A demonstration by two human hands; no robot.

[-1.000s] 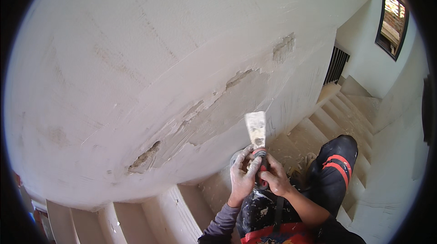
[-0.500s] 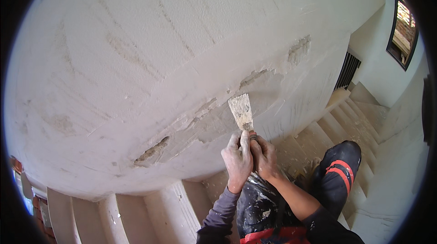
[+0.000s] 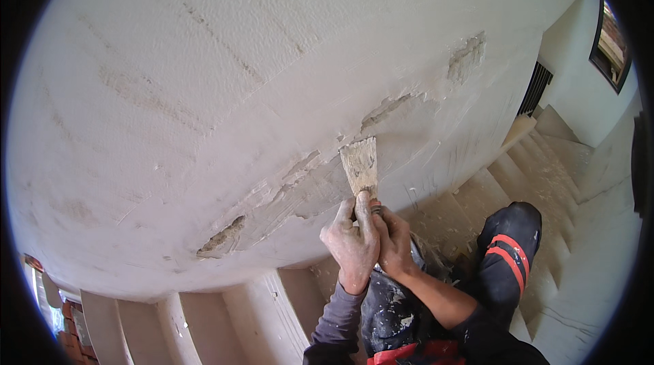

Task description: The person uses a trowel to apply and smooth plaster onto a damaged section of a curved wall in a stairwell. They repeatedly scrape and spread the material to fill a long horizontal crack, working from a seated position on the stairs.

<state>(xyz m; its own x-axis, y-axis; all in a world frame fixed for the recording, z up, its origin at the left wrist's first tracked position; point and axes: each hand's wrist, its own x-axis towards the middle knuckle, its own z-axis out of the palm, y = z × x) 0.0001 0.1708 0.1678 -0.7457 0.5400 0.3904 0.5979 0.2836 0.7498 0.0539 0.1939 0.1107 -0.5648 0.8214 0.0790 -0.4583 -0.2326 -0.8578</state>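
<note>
Grips the scraper [image 3: 360, 161] in closely curled fingers [image 3: 365, 218] of left hand [image 3: 354, 246] and right hand [image 3: 396, 246], with blade [image 3: 360, 171] jutting up beyond them.

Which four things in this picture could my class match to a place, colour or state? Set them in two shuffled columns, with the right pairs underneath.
Column one
1. Scraper
2. Window
3. Right trouser leg
4. Steps

Column two
A. Dark, striped with red
B. Along the foot of the wall
C. Held by the left hand and the right hand, its blade coated with pale residue
D. Dark-framed, at the picture's upper right

Right pairs: 1-C, 2-D, 3-A, 4-B
</note>
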